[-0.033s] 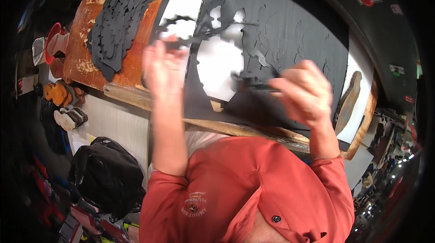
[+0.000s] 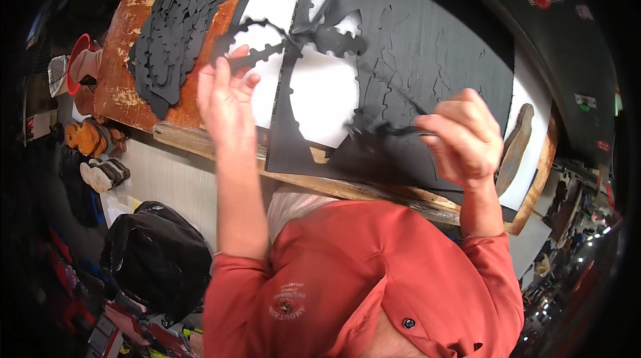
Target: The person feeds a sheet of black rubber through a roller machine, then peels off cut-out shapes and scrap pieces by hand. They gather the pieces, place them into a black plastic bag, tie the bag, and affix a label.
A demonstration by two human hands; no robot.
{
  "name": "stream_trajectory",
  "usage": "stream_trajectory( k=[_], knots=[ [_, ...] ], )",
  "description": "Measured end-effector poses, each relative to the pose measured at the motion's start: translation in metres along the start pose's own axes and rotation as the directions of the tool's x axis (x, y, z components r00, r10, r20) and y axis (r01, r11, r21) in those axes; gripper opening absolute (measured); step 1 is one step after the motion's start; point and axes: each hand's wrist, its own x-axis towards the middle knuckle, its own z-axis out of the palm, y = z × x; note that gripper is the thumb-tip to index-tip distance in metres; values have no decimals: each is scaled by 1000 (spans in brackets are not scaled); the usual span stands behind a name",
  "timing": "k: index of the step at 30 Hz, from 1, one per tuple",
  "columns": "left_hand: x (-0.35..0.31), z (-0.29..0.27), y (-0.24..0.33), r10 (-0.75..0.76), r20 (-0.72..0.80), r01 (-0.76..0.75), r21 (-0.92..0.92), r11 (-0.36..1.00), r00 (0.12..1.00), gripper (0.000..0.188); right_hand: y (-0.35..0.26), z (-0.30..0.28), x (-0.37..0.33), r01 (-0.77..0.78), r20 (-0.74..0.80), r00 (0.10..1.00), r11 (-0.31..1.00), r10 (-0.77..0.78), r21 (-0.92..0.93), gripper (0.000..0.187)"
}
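Observation:
My left hand (image 2: 229, 101) has its fingers partly curled around a thin black scalloped offcut (image 2: 257, 57). This offcut forms a loop and stretches right over a cut-out opening in the black sheet (image 2: 461, 57). My right hand (image 2: 464, 137) is closed, pinching a thin black strip (image 2: 407, 132) between thumb and fingers. Its far end is a blurred, toothed tangle above the sheet. White backing (image 2: 325, 101) shows through the sheet's openings. Wavy cut lines run across the sheet's right part.
A pile of black notched pieces (image 2: 167, 37) lies on the worn orange-brown board (image 2: 120, 84) at left. A wooden sole-shaped piece (image 2: 515, 147) rests at the right edge. Black machinery with a red button (image 2: 541, 0) stands at far right. A black bag (image 2: 157, 258) is below left.
My left hand has moved slightly left, drawing the looped offcut with it. My right hand has shifted a little right with its strip, and the offcut between them has swung.

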Motion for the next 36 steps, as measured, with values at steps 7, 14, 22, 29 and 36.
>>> stream_trajectory(
  k=[7, 14, 22, 29, 36],
  knots=[
    [21, -46, -20, 23, 280, -29, 19, 999, 960, 21, 16, -27, -33, -329, -159, 934, 944, 320, -34, 28],
    [17, -37, -13, 190, 42, -194, 280, 940, 981, 24, 41, -64, -46, -547, -161, 837, 795, 523, -260, 34],
    [-30, 51, -16, 186, 748, -534, 254, 807, 637, 29, 43, -31, -23, -230, -140, 967, 967, 215, -106, 45],
    [-1, 128, -89, 280, 821, -861, 430, 270, 498, 37, 42, -42, -34, -216, -199, 965, 948, 171, -232, 52],
    [7, 131, -78, 219, 667, -620, 452, 641, 712, 20, 58, -60, -59, -319, -270, 940, 824, 210, -469, 45]
  ],
)
